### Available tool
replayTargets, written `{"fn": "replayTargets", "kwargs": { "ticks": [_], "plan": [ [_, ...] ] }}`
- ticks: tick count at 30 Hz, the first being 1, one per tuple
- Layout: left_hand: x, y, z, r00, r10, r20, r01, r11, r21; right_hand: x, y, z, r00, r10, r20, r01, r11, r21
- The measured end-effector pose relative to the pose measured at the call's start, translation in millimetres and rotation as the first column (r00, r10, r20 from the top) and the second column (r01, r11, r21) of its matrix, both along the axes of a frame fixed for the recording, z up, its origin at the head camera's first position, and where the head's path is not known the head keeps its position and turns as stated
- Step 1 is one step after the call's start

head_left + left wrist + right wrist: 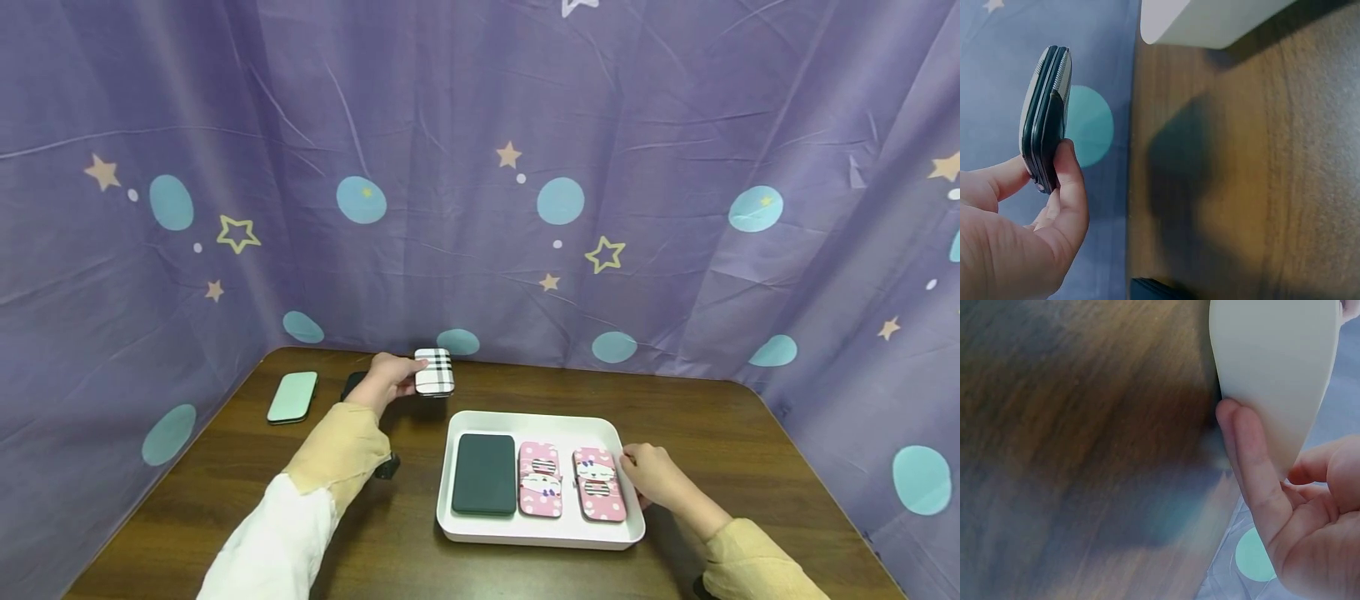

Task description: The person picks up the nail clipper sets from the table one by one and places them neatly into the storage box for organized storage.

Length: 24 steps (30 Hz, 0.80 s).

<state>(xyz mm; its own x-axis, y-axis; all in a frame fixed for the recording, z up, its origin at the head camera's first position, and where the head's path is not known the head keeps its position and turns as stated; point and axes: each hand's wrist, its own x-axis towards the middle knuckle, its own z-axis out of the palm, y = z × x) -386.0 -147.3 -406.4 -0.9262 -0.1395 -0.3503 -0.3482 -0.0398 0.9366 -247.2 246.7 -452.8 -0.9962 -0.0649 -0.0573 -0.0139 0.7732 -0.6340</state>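
Note:
My left hand (393,373) pinches a small flat case (434,372) with a black-and-white plaid cover, held above the back of the table. The left wrist view shows that case (1045,119) edge-on and upright, closed, between thumb and fingers. At the right wall of a white tray (540,538) my right hand (651,475) grips the edge; its fingers (1254,440) lie along the tray's outer side in the right wrist view. Inside the tray lie a dark green case (484,475) and two pink cat-print cases, one in the middle (540,479) and one at right (599,485).
A mint-green case (293,397) lies at the table's back left. Near it, a black case (354,383) is partly hidden behind my left wrist. The brown wooden table (712,442) meets a purple curtain (480,292) with stars and dots at its back.

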Motion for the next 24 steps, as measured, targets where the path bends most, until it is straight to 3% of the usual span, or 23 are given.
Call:
{"fn": "replayTargets", "kwargs": {
  "ticks": [9, 24],
  "plan": [
    [7.6, 9.7, 14.2, 0.999, -0.035, -0.011, 0.036, 0.998, 0.043, -0.5, 0.5, -0.7, 1.000, 0.005, -0.011, -0.005, 1.000, 0.020],
    [23.8, 32.8, 19.9, 0.991, -0.110, -0.071, 0.113, 0.993, 0.040, -0.4, 0.3, -1.6, 1.000, 0.000, 0.000, 0.000, 1.000, 0.006]
  ]
}}
